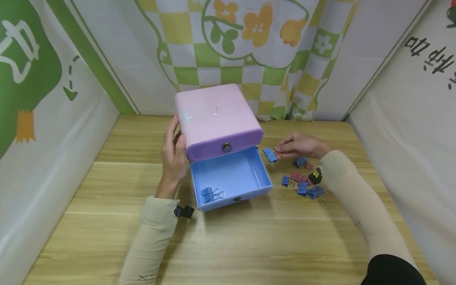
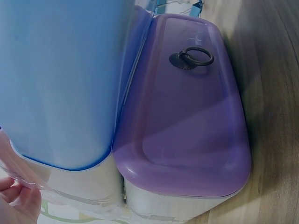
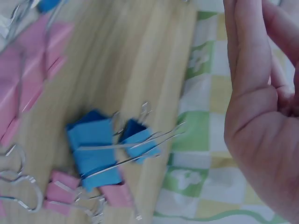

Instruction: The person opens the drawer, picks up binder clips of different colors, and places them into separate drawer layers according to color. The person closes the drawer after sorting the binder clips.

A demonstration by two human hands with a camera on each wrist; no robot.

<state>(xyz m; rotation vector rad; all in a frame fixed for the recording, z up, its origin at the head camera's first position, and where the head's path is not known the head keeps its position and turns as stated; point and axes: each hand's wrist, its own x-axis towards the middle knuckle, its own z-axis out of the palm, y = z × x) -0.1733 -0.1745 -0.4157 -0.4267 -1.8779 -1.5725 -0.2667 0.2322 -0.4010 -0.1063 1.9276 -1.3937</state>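
Note:
A small drawer cabinet [image 1: 215, 107] with a pink top and a purple front drawer [image 1: 199, 151] stands mid-table. Its blue drawer [image 1: 231, 170] is pulled out, with a blue binder clip [image 1: 207, 194] inside near the front left corner. My left hand [image 1: 173, 158] rests against the cabinet's left side, its fingertips touching the pink side in the left wrist view. To the right of the drawer, my right hand [image 1: 297, 145] pinches another blue binder clip [image 1: 270, 155] by its wire handle. In the right wrist view, the right hand's fingertips and the pinched clip are out of frame.
Loose blue clips [image 1: 302, 189] and pink clips [image 1: 298, 177] lie on the table below my right hand. A lower purple drawer [image 2: 187, 112] with a ring pull sits closed near the tabletop. A checked curtain [image 1: 231, 75] hangs behind, and white panels border both sides.

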